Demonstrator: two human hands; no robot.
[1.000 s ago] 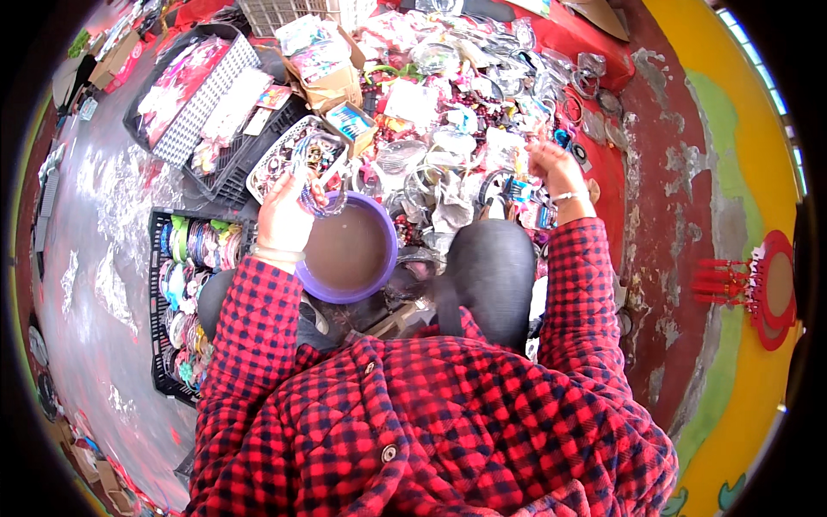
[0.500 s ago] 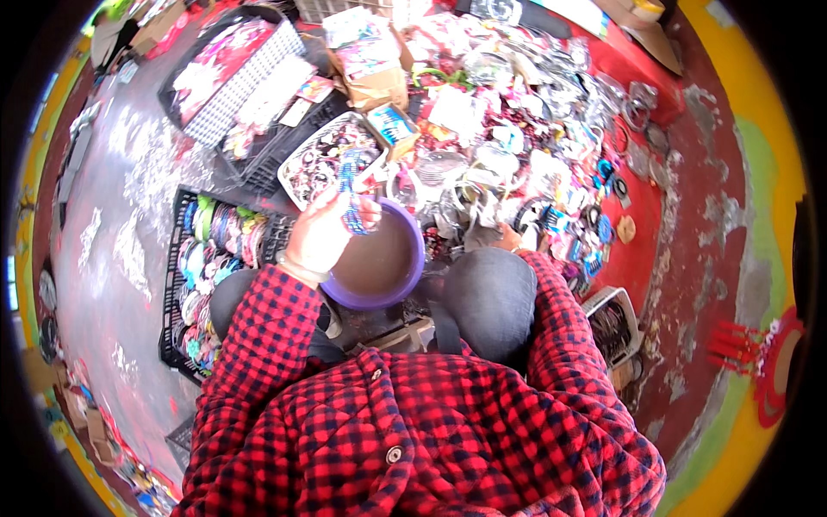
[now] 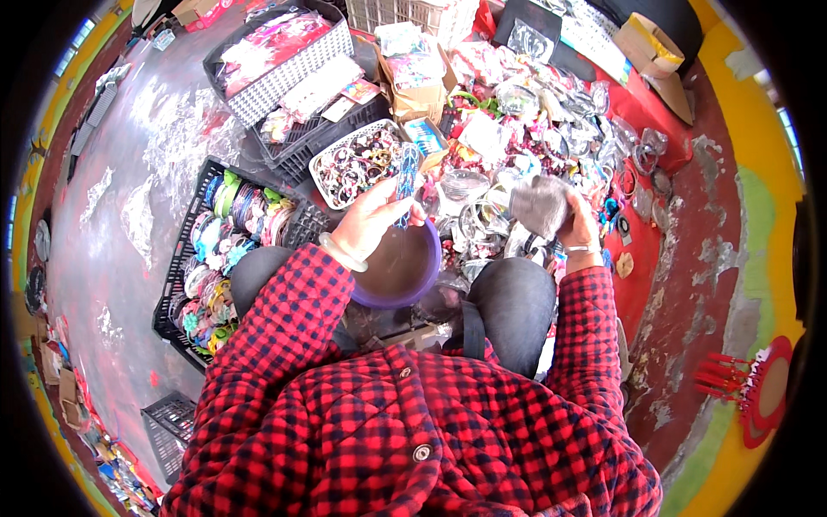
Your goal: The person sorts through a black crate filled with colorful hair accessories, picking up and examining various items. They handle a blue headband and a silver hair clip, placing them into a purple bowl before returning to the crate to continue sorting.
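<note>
My left hand (image 3: 372,226) pinches a blue-and-white patterned band (image 3: 407,183) between thumb and fingers, above the near edge of a white basket of hair bands. Just below that hand sits a purple basin (image 3: 436,263) with murky brown water in it, in front of my knees. My right hand (image 3: 582,226) is raised over my right knee and grips a bunched grey cloth (image 3: 540,207). Part of the fingers is hidden behind the cloth.
A black crate (image 3: 175,289) of colourful hair bands stands at the left. A white basket (image 3: 323,183) of hair ties lies beyond the basin. A heap of packaged hair accessories (image 3: 517,112) spreads over red sheeting at the far right, with cardboard boxes (image 3: 419,96) beside it.
My right hand has come up from beside my right knee with the grey cloth in it. My left hand still holds the blue band; the whole view has shifted slightly.
</note>
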